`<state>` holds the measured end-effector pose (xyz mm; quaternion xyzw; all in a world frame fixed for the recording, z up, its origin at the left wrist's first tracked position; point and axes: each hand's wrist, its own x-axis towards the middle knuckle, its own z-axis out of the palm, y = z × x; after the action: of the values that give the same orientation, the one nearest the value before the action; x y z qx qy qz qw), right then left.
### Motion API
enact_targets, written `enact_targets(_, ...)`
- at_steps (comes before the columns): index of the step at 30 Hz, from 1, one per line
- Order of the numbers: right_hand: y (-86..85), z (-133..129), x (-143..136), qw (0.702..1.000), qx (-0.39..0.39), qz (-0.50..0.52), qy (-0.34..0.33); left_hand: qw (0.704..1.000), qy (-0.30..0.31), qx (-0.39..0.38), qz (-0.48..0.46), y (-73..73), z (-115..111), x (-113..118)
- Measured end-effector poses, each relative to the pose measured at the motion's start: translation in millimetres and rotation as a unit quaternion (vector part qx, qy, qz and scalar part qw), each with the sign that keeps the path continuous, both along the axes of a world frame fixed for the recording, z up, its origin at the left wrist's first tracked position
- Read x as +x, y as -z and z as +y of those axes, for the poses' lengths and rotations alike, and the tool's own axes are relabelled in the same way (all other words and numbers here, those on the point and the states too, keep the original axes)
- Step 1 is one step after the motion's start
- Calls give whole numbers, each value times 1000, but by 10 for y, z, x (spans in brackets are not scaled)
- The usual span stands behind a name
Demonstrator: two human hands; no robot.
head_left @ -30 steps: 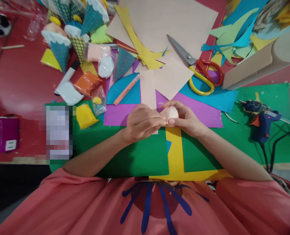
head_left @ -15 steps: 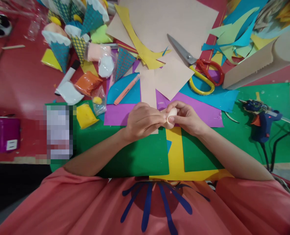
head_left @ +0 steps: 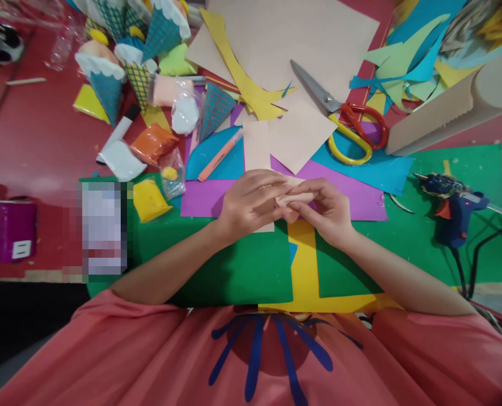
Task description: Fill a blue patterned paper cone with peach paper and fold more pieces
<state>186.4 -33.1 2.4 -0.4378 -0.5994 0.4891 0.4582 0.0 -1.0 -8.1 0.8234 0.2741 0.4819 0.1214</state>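
Observation:
Between my fingers is a small curled piece of beige craft sheet (head_left: 300, 197), partly covered by both hands. My left hand (head_left: 247, 202) grips its left end, fingers closed around it. On the other end, my right hand (head_left: 329, 210) pinches with thumb and fingers. Both hands are above the purple sheet (head_left: 356, 200) and a beige strip (head_left: 257, 146). Beyond them lie scissors (head_left: 329, 102) with red and yellow handles. A peach marker (head_left: 220, 153) rests on a blue sheet piece to the left.
At right, a blue glue gun (head_left: 458, 217) with its cord lies on the green sheet (head_left: 234, 265). A rolled beige sheet (head_left: 437, 115) stands nearby. Several paper ice-cream cones (head_left: 102, 84), clay packets (head_left: 152, 200) and a blurred-out item (head_left: 102, 228) fill the left side.
The curled beige piece has turned from end-on to lengthwise between my hands. My right hand has shifted slightly right, and the left fingers have spread along the piece.

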Motion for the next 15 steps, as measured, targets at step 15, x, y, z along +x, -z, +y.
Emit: enact_targets(15,-2,16,-1,999,-8,-15,28,997,-44,21,56,-49,-14,-16)
